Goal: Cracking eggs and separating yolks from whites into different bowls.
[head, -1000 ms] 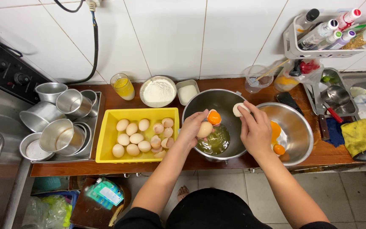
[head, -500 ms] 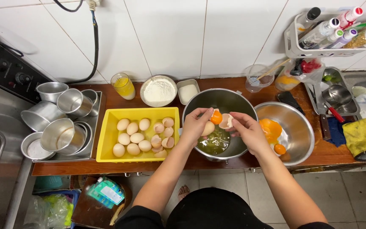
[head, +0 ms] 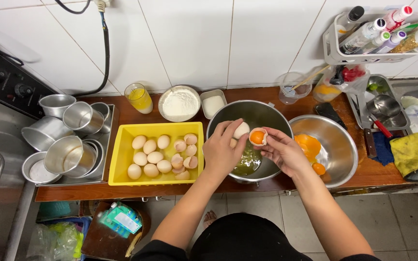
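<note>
The yolk (head: 257, 137) now sits in the right hand's (head: 281, 153) shell half.

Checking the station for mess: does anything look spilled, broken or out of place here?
Nothing spilled. Only oddity: empty broken eggshells lie in the yellow tray beside the whole eggs. The left hand and right hand hold shell halves over the steel bowl.

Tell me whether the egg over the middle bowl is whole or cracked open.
Cracked open: the right hand holds a half shell cupping the yolk; the left hand holds the other half.
</note>
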